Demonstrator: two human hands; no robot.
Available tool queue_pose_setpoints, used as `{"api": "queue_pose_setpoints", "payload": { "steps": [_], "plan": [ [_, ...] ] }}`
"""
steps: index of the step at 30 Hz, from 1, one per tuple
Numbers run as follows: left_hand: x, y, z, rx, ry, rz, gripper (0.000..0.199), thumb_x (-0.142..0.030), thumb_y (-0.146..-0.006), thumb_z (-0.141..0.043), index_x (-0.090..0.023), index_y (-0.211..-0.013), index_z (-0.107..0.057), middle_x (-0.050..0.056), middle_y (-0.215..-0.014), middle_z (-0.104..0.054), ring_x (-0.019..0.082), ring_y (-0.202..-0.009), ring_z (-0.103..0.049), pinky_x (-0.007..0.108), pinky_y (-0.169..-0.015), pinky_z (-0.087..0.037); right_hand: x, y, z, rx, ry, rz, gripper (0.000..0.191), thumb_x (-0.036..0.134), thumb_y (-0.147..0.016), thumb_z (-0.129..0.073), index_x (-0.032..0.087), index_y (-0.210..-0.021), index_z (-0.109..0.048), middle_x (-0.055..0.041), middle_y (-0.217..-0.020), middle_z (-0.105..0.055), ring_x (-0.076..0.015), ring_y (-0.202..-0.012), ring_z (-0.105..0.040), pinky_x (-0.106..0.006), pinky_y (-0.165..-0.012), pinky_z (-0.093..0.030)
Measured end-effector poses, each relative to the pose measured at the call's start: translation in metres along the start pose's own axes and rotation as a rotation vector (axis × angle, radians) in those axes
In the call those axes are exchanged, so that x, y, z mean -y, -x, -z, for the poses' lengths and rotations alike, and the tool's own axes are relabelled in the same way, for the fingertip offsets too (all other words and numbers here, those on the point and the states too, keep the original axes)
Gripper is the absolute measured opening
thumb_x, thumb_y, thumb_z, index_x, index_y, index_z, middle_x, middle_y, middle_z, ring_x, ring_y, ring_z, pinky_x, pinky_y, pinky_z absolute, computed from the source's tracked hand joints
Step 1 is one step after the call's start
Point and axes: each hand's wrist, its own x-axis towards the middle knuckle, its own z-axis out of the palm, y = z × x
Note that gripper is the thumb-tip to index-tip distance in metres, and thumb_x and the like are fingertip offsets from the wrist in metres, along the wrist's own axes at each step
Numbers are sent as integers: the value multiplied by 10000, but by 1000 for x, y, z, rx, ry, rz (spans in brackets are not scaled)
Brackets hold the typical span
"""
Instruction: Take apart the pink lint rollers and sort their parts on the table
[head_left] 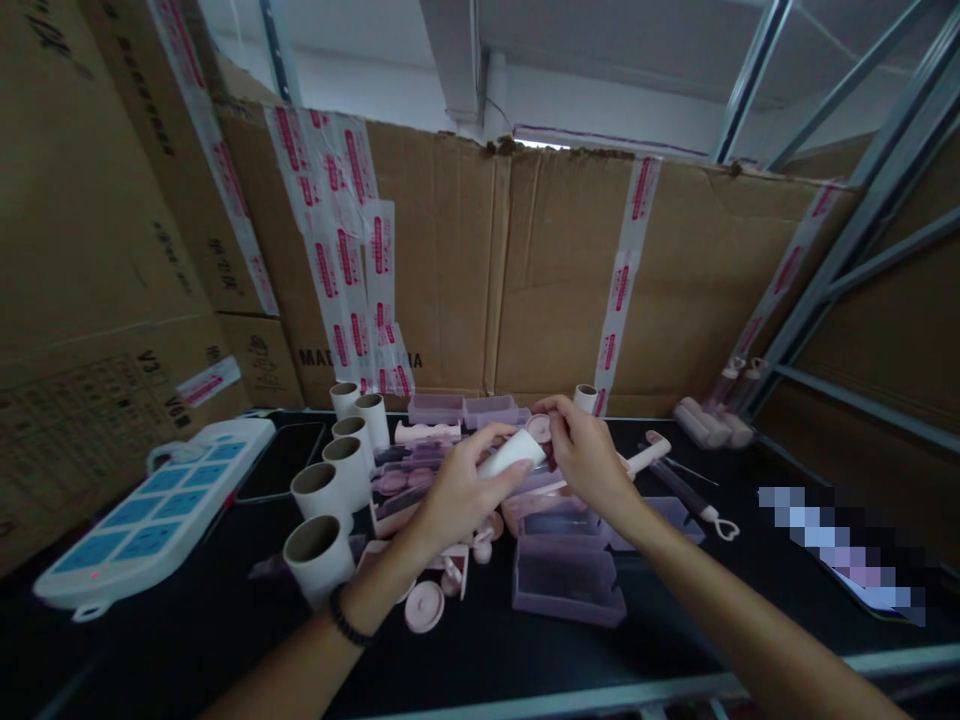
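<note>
My left hand is wrapped round a white cardboard tube, which lies tilted with one end toward the right. At that end my right hand pinches a round pink cap by its edge. The cap is close to the tube's end; whether they touch I cannot tell. Beneath both hands lie pink and translucent purple plastic parts, partly hidden by my fingers. Another round pink cap rests on the black table below my left wrist. Open purple trays sit below my right hand.
Several white tubes stand upright left of my hands, and one white tube stands at the back. A power strip lies far left. Heart-ended purple wands and pink cylinders lie right. Cardboard walls enclose the table.
</note>
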Motion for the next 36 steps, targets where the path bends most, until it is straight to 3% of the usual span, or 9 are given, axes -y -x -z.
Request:
{"api": "queue_pose_setpoints", "payload": {
  "steps": [3,7,9,12,17,20,26,31,36],
  "plan": [
    [0,0,1,-81,96,26,287,-324,-833,-754,-207,-1092,-715,55,-980,-741,217,-879,-675,273,-756,-506,-11,-14,2,78,48,-45,323,185,-983,-324,174,-1097,-625,14,-603,-634,-144,-465,-587,-235,-500,-399],
    [0,-4,8,-439,415,84,345,-453,-857,-718,-209,-1098,-675,35,-895,-720,156,-700,-642,219,-587,-487,-23,-18,5,211,208,-12,330,114,-961,-338,156,-1015,-660,-46,-718,-695,-165,-640,-657,-250,-620,-428],
    [0,-8,12,-594,567,101,359,-473,-855,-713,-228,-1111,-653,14,-895,-708,132,-661,-628,200,-549,-483,-24,-11,-3,283,233,39,293,81,-922,-415,161,-963,-694,-79,-810,-729,-188,-768,-677,-261,-685,-428],
    [2,-11,17,-693,677,88,359,-444,-846,-736,-255,-1130,-625,-4,-938,-697,118,-700,-638,186,-575,-499,-22,2,-28,400,238,108,305,46,-891,-463,165,-1004,-719,-90,-867,-752,-206,-819,-686,-264,-695,-425],
    [6,-14,21,-685,739,2,269,-419,-859,-732,-274,-1050,-611,-6,-1020,-682,126,-860,-654,209,-725,-527,-8,1,-58,441,205,178,306,22,-884,-490,141,-1066,-705,-132,-998,-753,-235,-917,-699,-302,-780,-470],
    [8,-15,21,-710,709,-28,238,-387,-850,-741,-282,-1014,-604,-15,-1083,-664,140,-967,-650,216,-768,-518,7,-5,-48,341,156,188,308,113,-984,-432,119,-1209,-642,-173,-1167,-709,-237,-1037,-676,-346,-886,-487],
    [5,-13,12,-680,735,-44,329,-312,-800,-795,-265,-1047,-582,10,-1111,-629,168,-1020,-630,263,-840,-552,28,4,-21,265,-434,68,430,365,-1029,-453,157,-1399,-526,-90,-1023,-732,-160,-731,-690,-306,-705,-572],
    [2,-10,6,-666,701,-49,357,-308,-799,-796,-278,-1070,-566,8,-1153,-629,168,-1040,-629,275,-850,-564,25,8,-25,172,-394,88,359,341,-1001,-510,169,-1302,-604,-124,-1214,-703,-194,-929,-705,-335,-822,-587],
    [0,-8,4,-643,691,-40,396,-316,-794,-804,-304,-1101,-555,-12,-1134,-620,160,-1026,-629,282,-845,-569,20,7,-24,171,-359,117,358,311,-1008,-488,172,-1318,-602,-132,-1253,-685,-224,-1059,-678,-364,-906,-561]
  ]
}}
